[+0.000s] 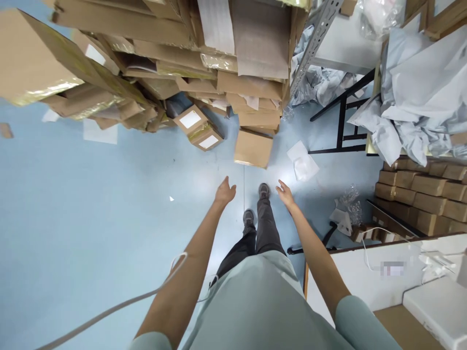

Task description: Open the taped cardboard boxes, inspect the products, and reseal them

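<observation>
Both arms reach forward over the blue floor. My left hand (225,191) is open and holds nothing, its thumb and fingers apart. On the other side of my feet, my right hand (285,193) is open too, with nothing in it. A plain cardboard box (253,147) sits on the floor ahead, beyond and between the hands. Left of it lie small boxes (199,127) with white labels. A crumpled white sheet (303,163) is on the floor beyond my right hand.
Stacked flattened cardboard (164,63) rises ahead. At right are a table with white packages (419,97), black table legs (341,121) and piled brown boxes (426,194). A white worktop (353,272) stands close by my right arm. A grey cable (134,300) crosses my left arm.
</observation>
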### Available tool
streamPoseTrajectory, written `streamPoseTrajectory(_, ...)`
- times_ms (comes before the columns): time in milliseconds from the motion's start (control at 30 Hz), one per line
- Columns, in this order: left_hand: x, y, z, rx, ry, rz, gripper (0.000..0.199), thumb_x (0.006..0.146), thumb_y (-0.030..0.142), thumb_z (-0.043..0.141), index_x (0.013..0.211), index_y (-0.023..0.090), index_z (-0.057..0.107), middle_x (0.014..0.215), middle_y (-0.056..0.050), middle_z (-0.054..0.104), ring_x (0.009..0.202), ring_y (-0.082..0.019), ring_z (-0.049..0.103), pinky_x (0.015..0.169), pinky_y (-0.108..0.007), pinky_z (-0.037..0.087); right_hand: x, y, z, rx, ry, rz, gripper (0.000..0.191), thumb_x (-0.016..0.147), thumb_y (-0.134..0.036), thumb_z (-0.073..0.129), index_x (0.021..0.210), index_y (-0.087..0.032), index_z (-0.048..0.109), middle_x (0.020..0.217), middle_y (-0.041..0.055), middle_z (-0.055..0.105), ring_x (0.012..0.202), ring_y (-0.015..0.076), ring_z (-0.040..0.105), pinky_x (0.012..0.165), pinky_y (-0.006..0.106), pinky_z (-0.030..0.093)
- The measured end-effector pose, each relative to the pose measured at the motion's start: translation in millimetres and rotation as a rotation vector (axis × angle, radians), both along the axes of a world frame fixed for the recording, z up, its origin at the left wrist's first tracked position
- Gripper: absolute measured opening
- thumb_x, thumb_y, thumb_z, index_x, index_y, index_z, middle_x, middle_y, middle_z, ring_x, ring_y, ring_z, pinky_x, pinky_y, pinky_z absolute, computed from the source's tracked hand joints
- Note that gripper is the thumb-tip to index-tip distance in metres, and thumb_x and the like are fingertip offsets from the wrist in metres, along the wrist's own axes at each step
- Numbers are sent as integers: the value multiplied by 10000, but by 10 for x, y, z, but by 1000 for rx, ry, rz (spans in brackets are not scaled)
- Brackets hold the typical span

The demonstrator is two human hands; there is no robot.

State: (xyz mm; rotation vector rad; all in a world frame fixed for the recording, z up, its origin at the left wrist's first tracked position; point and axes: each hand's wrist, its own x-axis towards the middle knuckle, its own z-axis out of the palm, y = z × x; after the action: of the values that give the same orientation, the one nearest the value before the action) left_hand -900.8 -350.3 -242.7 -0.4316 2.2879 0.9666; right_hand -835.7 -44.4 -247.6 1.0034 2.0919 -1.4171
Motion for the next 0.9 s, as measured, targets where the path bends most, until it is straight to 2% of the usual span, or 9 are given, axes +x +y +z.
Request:
streamPoseTrajectory(100, 481, 111, 286, 85, -108, 10, 597, 993, 242, 754, 1566, 89, 682, 1615, -271, 710, 1536, -409, 692, 1337, -528, 525, 401, -94, 222, 1, 12, -36, 492, 922, -549, 850, 1323, -265, 865, 1467, 130, 841, 1491, 352, 741, 1348, 591, 515)
streamPoseTrajectory(200, 891, 220, 607, 198, -123, 4, 494, 976, 229, 760, 1461, 135, 749, 1562, -233, 759, 1468, -381, 745, 1297, -517, 560, 746, -137, 504, 0, 46, -81, 436, 913, -547, 854, 1232, -250, 877, 1379, 148, 869, 1410, 364, 783, 1306, 610, 551)
streamPoseTrajectory(300, 1202, 333, 921, 326, -80, -16, 407, 950, 218, 759, 1352, 160, 792, 1467, -202, 816, 1341, -350, 814, 1239, -502, 609, 1090, -146, 857, -1, 116, -140, 400, 898, -542, 854, 1166, -246, 878, 1321, 145, 883, 1362, 354, 795, 1295, 597, 556)
streamPoseTrajectory(400, 1434, 473, 1216, 458, -5, -65, 361, 930, 216, 738, 1280, 163, 809, 1382, -183, 850, 1278, -327, 836, 1212, -498, 628, 1559, -164, 1272, 5, 218, -229, 395, 889, -548, 829, 1135, -243, 877, 1298, 136, 890, 1307, 346, 806, 1278, 586, 568)
streamPoseTrajectory(500, 1647, 706, 1499, 593, 56, -171, 317, 933, 261, 733, 1223, 171, 824, 1304, -161, 874, 1252, -315, 842, 1218, -506, 626, 2244, -222, 1677, 32, 323, -355, 433, 893, -577, 794, 1156, -242, 874, 1304, 124, 889, 1272, 340, 812, 1229, 566, 605)
streamPoseTrajectory(633, 2051, 1255, 1859, 755, 61, -385, 282, 925, 343, 756, 1140, 183, 844, 1253, -150, 885, 1214, -325, 845, 1209, -523, 633, 3395, -357, 2087, 59, 403, -613, 484, 880, -629, 787, 1185, -261, 862, 1314, 119, 885, 1201, 346, 829, 1088, 535, 673)
streamPoseTrajectory(767, 2666, 1860, 2195, 870, 3, -600, 306, 906, 344, 764, 1146, 173, 850, 1297, -167, 871, 1210, -333, 844, 1209, -527, 633, 4490, -527, 2364, 52, 425, -960, 549, 825, -674, 845, 1181, -256, 848, 1324, 138, 878, 1208, 345, 843, 1069, 506, 667)
streamPoseTrajectory(900, 3219, 2171, 2469, 909, -59, -762, 325, 906, 283, 749, 1189, 156, 844, 1339, -173, 862, 1223, -325, 843, 1220, -519, 631, 5212, -635, 2520, 89, 435, -1201, 641, 743, -726, 910, 1139, -227, 840, 1289, 173, 881, 1150, 346, 864, 1054, 507, 664)
